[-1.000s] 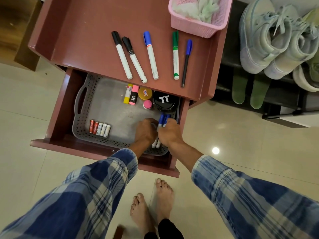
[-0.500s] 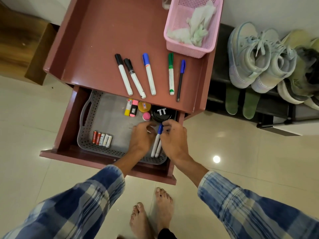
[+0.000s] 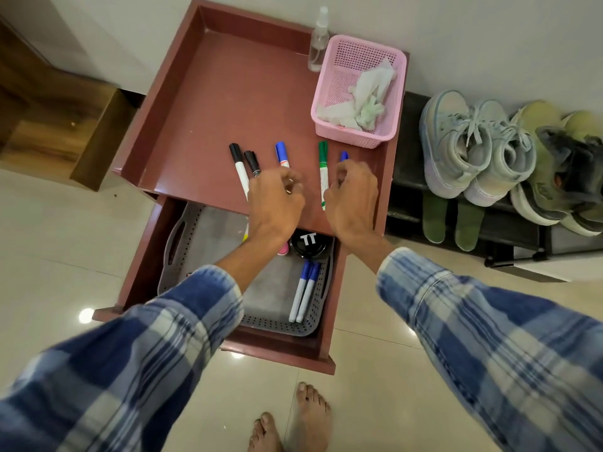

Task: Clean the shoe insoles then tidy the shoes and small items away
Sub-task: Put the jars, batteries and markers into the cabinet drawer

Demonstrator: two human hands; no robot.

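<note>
Head: left hand [image 3: 277, 203], right hand [image 3: 352, 197] moved from tray [image 3: 277, 324] onto tabletop markers [image 3: 323, 171]; grasp unclear.

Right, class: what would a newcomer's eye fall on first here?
The left hand and right hand hover over a row of markers on the reddish cabinet top. Below, a grey tray in the open drawer holds two blue-capped markers. A pink basket sits at its back right corner, pale sneakers on the rack alongside.

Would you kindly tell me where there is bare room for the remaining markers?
Bare: the grey tray's visible floor between its left handle and the two blue markers, and the cabinet top behind the marker row, beside the pink basket. Crowded: the top's front edge, under left hand and right hand.
</note>
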